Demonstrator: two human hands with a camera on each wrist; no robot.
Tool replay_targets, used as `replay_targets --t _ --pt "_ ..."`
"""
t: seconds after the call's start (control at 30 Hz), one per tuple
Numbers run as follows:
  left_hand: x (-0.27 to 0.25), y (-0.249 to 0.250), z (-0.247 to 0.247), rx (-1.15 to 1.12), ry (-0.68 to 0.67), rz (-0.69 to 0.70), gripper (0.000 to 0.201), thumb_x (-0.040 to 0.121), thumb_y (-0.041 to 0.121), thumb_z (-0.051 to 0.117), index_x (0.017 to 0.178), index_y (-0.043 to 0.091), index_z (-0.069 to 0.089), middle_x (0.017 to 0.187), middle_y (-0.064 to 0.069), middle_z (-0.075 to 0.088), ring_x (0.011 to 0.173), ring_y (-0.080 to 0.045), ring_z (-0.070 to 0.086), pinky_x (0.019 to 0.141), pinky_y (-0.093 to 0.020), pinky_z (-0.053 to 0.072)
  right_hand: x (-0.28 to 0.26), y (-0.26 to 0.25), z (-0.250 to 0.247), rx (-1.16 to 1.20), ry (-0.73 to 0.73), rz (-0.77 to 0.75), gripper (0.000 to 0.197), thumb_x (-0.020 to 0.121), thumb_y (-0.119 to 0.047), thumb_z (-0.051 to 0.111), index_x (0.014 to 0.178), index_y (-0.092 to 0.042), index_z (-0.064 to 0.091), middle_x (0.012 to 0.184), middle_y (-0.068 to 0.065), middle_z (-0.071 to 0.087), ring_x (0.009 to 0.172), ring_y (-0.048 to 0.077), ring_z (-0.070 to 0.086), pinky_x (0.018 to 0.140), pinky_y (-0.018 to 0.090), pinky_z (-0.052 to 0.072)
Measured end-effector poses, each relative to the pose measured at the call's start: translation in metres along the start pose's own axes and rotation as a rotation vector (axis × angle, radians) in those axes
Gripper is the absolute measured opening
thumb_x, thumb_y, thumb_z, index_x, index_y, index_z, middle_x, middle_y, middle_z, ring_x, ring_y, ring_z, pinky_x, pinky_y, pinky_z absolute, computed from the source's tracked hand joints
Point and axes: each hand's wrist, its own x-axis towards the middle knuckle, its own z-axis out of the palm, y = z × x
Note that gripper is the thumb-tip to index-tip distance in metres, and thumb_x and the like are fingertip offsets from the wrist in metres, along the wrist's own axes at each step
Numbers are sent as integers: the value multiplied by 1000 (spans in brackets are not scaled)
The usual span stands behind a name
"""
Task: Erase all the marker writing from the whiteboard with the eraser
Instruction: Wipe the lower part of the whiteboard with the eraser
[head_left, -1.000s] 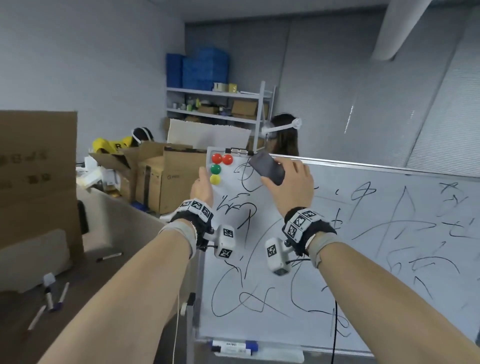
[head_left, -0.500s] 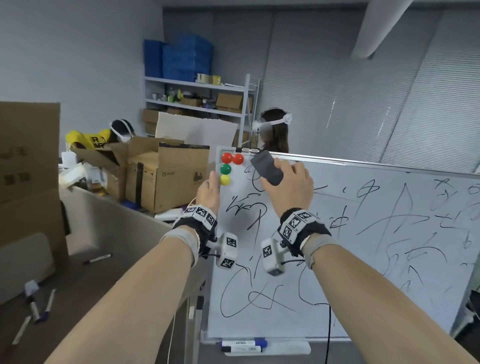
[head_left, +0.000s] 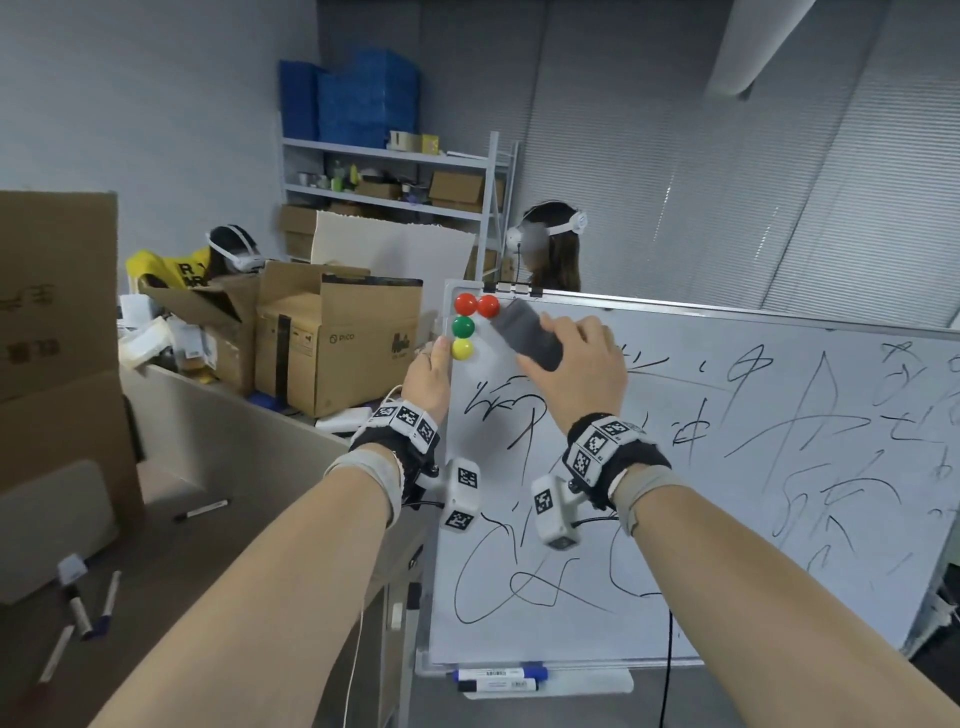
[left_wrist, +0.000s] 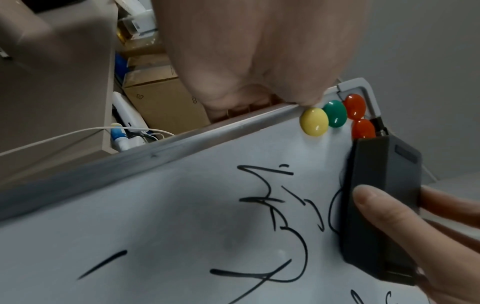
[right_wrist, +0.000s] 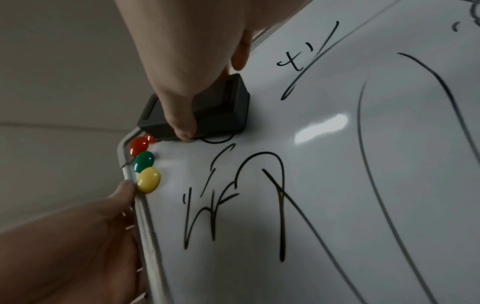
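A whiteboard (head_left: 779, 597) on a stand carries black marker scribbles across its face. My right hand (head_left: 574, 366) grips a dark grey eraser (head_left: 527, 335) and holds it flat against the board's top left corner, just right of the magnets; the same eraser (right_wrist: 205, 112) shows in the right wrist view and, as a long dark block, the eraser (left_wrist: 381, 205) in the left wrist view. My left hand (head_left: 428, 376) grips the board's left frame edge (right_wrist: 145, 226), thumb beside the yellow magnet (head_left: 462, 349).
Two red magnets (head_left: 476, 304) and a green magnet (head_left: 462, 327) sit in the corner. Markers (head_left: 498, 679) lie in the board's tray. Cardboard boxes (head_left: 337, 343), a desk with loose pens (head_left: 78, 613), shelving and two people in headsets stand behind and left.
The eraser has moved up and left on the board to the magnets; marks under it near the top are gone. The left hand keeps its hold on the frame.
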Motion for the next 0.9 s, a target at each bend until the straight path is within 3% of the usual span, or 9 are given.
replay_targets --t 0.13,0.27,0.4,0.57,0.77,0.83,0.9 --pt "2 -4 3 11 -16 3 51 108 41 29 132 5 56 130 -16 61 125 -30 54 106 -31 38 6 7 -4 60 66 112 48 80 -46 77 121 -28 60 111 5 54 104 26 49 85 39 49" --pt "5 -5 0 -1 8 19 49 108 38 29 128 4 58 127 -15 62 120 -28 55 93 -24 35 -15 4 5 26 -82 -94 52 78 -44 80 122 -26 60 105 3 51 97 23 49 82 37 48" --pt "6 -7 3 -11 -2 20 51 108 40 29 125 2 59 124 -17 63 118 -31 57 97 -30 39 -16 11 1 -23 -99 -163 51 79 -45 78 123 -28 60 106 1 52 99 22 49 86 40 47" --pt "4 -11 10 -15 28 12 53 108 43 27 127 5 59 124 -16 64 119 -31 57 102 -36 41 10 15 -6 170 -4 180 48 78 -45 79 118 -31 58 112 -2 52 105 19 46 87 38 47" --pt "5 -12 9 -5 89 19 52 108 41 27 119 4 61 110 -10 63 111 -30 58 86 -25 36 -41 17 9 109 -226 -95 49 77 -45 80 119 -29 61 106 -1 52 101 22 48 87 39 46" --pt "3 -12 13 24 92 17 52 108 42 25 121 5 60 112 -10 63 112 -30 58 87 -26 37 -24 28 2 66 -227 -56 48 78 -48 77 120 -30 59 108 -3 52 103 20 47 88 38 46" --pt "1 -13 18 35 96 18 55 107 45 23 126 7 59 121 -13 64 117 -31 56 97 -32 41 -7 40 -9 96 -118 87 48 79 -47 78 119 -29 56 110 -2 52 105 20 47 88 39 48"
